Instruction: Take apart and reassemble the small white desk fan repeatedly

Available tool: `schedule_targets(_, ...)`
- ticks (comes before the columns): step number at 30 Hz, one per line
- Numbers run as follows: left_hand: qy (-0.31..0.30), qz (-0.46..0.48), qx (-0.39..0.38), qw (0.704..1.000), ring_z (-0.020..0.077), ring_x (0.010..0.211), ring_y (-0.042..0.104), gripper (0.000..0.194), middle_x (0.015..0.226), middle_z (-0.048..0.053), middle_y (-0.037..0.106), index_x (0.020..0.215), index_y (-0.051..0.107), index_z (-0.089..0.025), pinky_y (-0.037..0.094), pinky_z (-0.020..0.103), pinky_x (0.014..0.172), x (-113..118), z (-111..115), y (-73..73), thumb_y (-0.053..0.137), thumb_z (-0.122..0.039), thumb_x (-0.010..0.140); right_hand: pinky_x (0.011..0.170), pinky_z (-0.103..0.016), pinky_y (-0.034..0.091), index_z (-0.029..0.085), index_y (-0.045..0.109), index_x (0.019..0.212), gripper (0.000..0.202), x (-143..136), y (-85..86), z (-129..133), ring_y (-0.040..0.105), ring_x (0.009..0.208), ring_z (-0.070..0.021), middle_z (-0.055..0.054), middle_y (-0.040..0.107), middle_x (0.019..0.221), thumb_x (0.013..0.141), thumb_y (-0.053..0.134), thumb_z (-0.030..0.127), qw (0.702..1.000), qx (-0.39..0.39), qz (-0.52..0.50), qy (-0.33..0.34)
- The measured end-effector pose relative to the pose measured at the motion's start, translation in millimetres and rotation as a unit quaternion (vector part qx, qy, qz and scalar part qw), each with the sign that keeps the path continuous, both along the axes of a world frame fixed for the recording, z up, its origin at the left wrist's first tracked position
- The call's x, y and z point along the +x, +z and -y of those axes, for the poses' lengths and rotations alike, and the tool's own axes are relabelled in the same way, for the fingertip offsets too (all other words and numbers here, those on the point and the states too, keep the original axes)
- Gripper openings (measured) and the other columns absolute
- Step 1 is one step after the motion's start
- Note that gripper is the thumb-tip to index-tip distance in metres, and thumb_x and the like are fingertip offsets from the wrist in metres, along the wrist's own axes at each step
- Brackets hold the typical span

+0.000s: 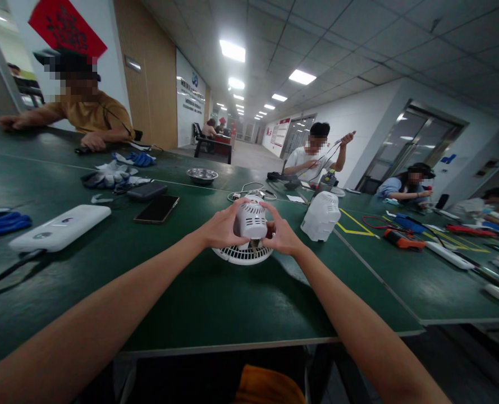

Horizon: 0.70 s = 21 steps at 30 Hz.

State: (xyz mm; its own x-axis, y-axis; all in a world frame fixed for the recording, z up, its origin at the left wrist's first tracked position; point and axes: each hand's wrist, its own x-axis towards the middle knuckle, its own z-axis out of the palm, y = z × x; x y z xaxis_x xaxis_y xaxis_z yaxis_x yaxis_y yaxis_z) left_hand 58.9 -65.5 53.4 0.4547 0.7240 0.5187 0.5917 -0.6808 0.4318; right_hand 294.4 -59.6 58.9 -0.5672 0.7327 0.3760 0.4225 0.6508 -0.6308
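Observation:
A small white fan lies in front of me with its round grille (246, 255) down on the green table. Its slotted motor housing (252, 220) points upward and towards me. My left hand (225, 225) is closed round the housing's left side, thumb at its lower edge and fingers over the top. From the right, my right hand (279, 231) grips the same housing between thumb and fingers. The fingertips behind the housing are partly hidden. A white slotted plastic piece (321, 216) stands upright to the right of the fan, apart from my hands.
On the left lie a white power bank (59, 227), a phone (156, 209), a dark case (147, 191) and gloves (112, 175). A metal bowl (202, 176) and a white cable (249, 189) are farther back. An orange meter (404, 239) lies right. Several people sit around.

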Motion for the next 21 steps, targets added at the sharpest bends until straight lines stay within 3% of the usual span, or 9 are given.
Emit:
schedule_targets(9, -0.04, 0.004, -0.03, 0.999, 0.0375, 0.115, 0.056, 0.1, 0.139, 0.018, 0.046, 0.145, 0.019, -0.026, 0.044, 0.052, 0.093, -5, -6, -1.3, 0.073, -0.048, 0.064, 0.057, -0.027, 0.049, 0.029, 0.022, 0.147, 0.097, 3, -3.0, -6, 0.055, 0.056, -0.0129, 0.007, 0.055, 0.066, 0.064, 0.07, 0.014, 0.999, -0.028, -0.017, 0.011)
schedule_targets(14, -0.065, -0.01, -0.02, 0.998, 0.0419, 0.127, 0.045, 0.118, 0.147, 0.021, 0.036, 0.149, 0.012, -0.024, 0.037, 0.056, 0.101, -9, -13, -5.2, 0.079, -0.046, 0.054, 0.057, -0.025, 0.049, 0.03, 0.022, 0.146, 0.096, 4, -2.7, -5, 0.054, 0.055, -0.0118, 0.008, 0.054, 0.066, 0.064, 0.068, 0.013, 0.999, -0.031, -0.013, 0.018)
schedule_targets(21, -0.045, -0.012, -0.024, 0.999, 0.0409, 0.124, 0.05, 0.119, 0.143, 0.02, 0.042, 0.147, 0.017, -0.023, 0.04, 0.054, 0.099, -9, -11, -3.0, 0.083, -0.048, 0.05, 0.056, -0.025, 0.048, 0.03, 0.022, 0.146, 0.096, 3, -1.5, -4, 0.054, 0.055, -0.0119, 0.007, 0.056, 0.068, 0.064, 0.069, 0.013, 1.0, -0.012, 0.009, 0.016)
